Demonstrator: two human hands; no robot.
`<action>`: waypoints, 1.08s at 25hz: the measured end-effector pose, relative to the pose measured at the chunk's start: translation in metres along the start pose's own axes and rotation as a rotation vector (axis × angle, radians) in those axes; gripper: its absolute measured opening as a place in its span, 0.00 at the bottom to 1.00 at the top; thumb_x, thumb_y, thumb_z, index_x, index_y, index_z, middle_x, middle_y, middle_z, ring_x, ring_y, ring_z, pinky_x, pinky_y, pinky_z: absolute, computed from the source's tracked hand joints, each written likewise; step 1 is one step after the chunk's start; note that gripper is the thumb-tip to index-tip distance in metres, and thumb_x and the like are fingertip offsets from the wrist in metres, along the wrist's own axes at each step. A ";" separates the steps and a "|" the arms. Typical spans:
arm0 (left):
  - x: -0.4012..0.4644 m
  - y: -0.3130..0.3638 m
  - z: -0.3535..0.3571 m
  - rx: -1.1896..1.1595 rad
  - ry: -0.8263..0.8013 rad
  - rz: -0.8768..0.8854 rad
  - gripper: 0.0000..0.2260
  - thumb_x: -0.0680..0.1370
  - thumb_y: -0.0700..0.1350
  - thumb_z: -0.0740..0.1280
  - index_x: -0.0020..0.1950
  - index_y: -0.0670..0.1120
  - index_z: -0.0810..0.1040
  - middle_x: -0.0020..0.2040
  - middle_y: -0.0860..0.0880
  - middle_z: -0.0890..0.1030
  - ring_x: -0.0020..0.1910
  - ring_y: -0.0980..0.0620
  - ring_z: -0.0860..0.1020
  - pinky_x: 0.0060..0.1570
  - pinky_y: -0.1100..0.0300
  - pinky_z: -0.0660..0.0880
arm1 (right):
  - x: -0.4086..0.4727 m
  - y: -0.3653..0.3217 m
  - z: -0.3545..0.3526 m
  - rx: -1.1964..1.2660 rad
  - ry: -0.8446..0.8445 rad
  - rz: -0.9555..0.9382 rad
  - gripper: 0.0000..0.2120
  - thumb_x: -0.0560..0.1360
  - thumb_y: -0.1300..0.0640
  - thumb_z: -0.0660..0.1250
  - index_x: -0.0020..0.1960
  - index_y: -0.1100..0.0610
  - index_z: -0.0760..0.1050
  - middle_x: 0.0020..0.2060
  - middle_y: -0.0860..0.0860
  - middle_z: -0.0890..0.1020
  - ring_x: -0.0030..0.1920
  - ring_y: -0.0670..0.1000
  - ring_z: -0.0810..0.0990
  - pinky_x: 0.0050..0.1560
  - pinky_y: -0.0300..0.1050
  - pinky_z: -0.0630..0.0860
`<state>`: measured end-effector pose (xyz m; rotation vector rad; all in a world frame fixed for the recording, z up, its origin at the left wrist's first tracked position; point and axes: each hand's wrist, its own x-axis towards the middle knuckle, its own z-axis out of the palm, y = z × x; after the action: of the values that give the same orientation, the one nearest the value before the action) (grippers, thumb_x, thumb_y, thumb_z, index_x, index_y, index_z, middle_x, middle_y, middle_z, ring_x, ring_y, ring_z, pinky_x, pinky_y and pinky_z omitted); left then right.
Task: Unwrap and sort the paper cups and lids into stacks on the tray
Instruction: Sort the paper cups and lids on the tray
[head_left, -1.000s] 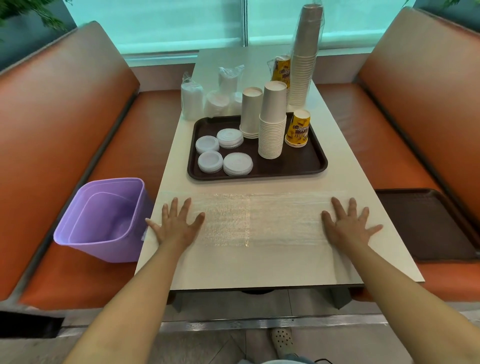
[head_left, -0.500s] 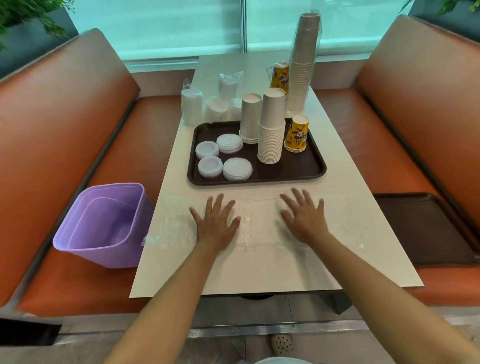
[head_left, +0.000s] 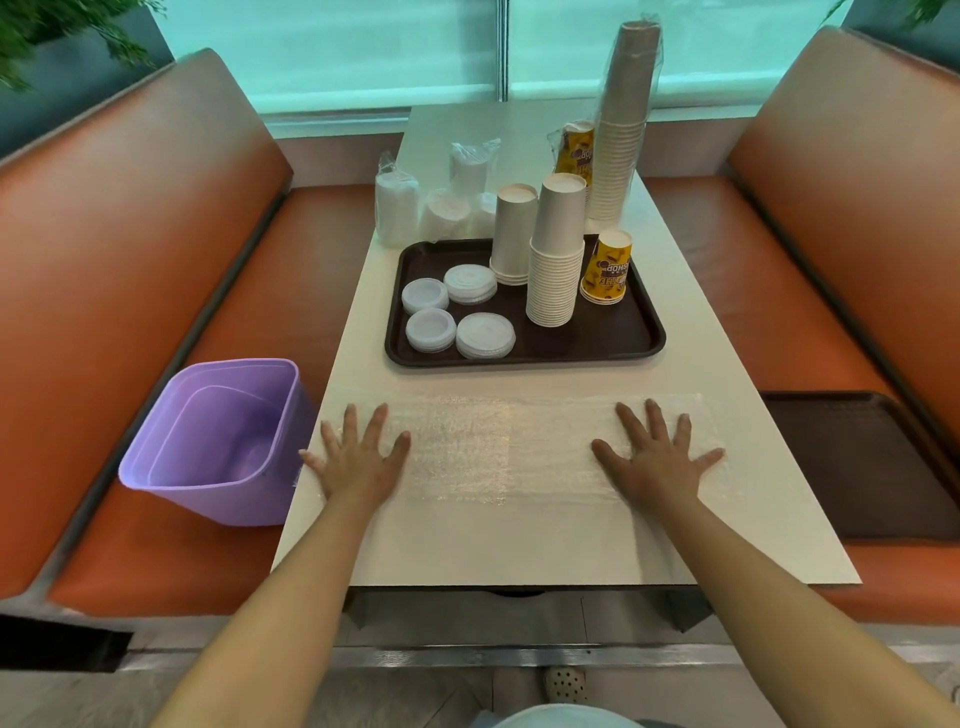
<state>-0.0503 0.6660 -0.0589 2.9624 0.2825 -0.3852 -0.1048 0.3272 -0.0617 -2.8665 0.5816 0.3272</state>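
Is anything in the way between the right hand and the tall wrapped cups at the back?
Yes. The tray lies between the right hand and the tall wrapped cups, with a yellow cup at its right end.

Both arms bare, reaching fwd from near edge of view, roughly straight, angled slightly inward. Left hand (head_left: 358, 462) palm down, flat, fingers straight & spread, thumb out to the right. Right hand (head_left: 655, 457) same: palm down, flat, fingers splayed, thumb pointing left, pinky out to the right. Hands well apart, level w/ each other, nothing gripped. Wrists low, in line w/ forearms.
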 end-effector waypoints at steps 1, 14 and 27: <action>-0.003 0.002 0.002 -0.005 0.003 0.011 0.30 0.76 0.69 0.41 0.76 0.62 0.42 0.78 0.50 0.41 0.76 0.40 0.40 0.69 0.34 0.41 | 0.002 0.004 -0.002 -0.002 -0.003 0.000 0.34 0.73 0.28 0.46 0.75 0.36 0.42 0.77 0.44 0.42 0.76 0.58 0.37 0.65 0.76 0.38; -0.017 0.049 -0.005 0.152 0.193 0.190 0.25 0.81 0.58 0.49 0.76 0.54 0.55 0.78 0.44 0.50 0.76 0.40 0.44 0.67 0.31 0.41 | 0.002 0.016 -0.012 -0.049 0.041 -0.027 0.24 0.82 0.47 0.43 0.77 0.42 0.45 0.78 0.49 0.44 0.76 0.60 0.40 0.68 0.72 0.40; -0.011 0.066 -0.009 -0.108 0.135 0.093 0.19 0.77 0.52 0.61 0.68 0.53 0.68 0.73 0.49 0.61 0.73 0.48 0.56 0.68 0.33 0.46 | 0.013 0.037 -0.023 0.016 0.137 0.114 0.23 0.79 0.50 0.53 0.73 0.47 0.58 0.76 0.53 0.55 0.76 0.56 0.50 0.70 0.68 0.45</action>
<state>-0.0449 0.6011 -0.0401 2.8865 0.1736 -0.1544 -0.1036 0.2837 -0.0490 -2.8624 0.7711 0.1436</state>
